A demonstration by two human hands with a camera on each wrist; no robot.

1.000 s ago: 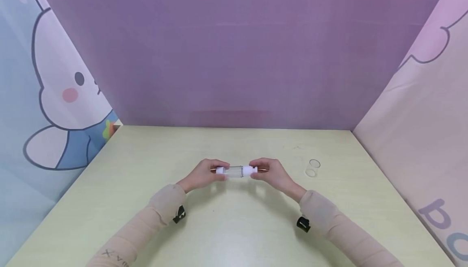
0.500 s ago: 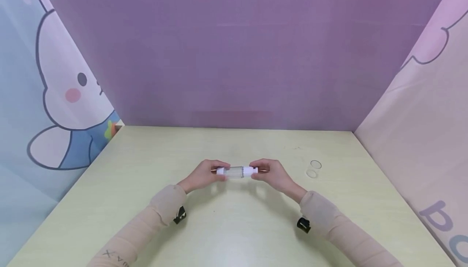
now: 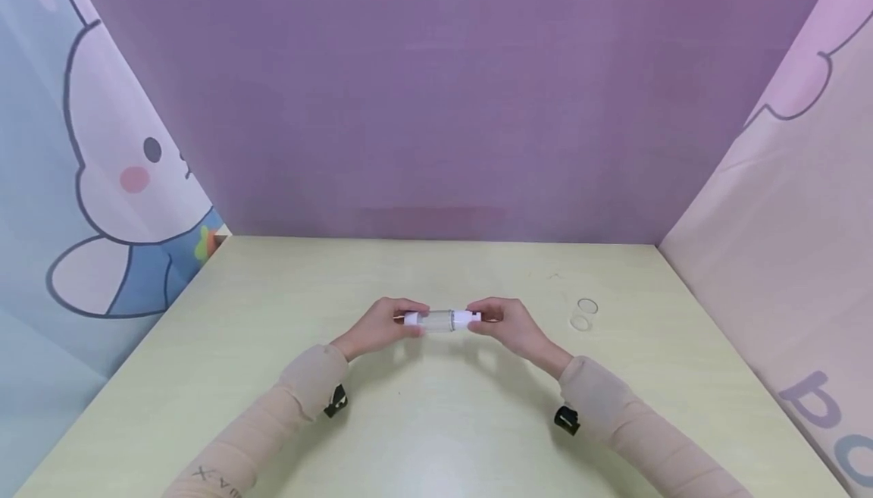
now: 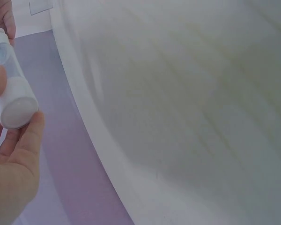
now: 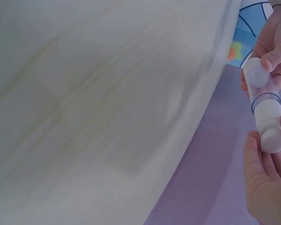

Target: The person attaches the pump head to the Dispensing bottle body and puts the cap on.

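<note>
A small clear pump bottle with white ends lies level between the two hands, above the table. My left hand grips its white base, thumb on one side and fingers on the other; the left wrist view shows that round base close up. On the opposite end, my right hand pinches the white pump head. A silvery ring separates the pump part from the transparent body. To the right of the right hand, a clear cap stands on the table, apart from both hands.
The pale wooden table reaches back to a purple panel. Printed cloth walls rise at the left and right. Each wrist wears a black strap.
Both hands keep their hold on the bottle in nearly the same place. Only a slight shift of the head view shows.
</note>
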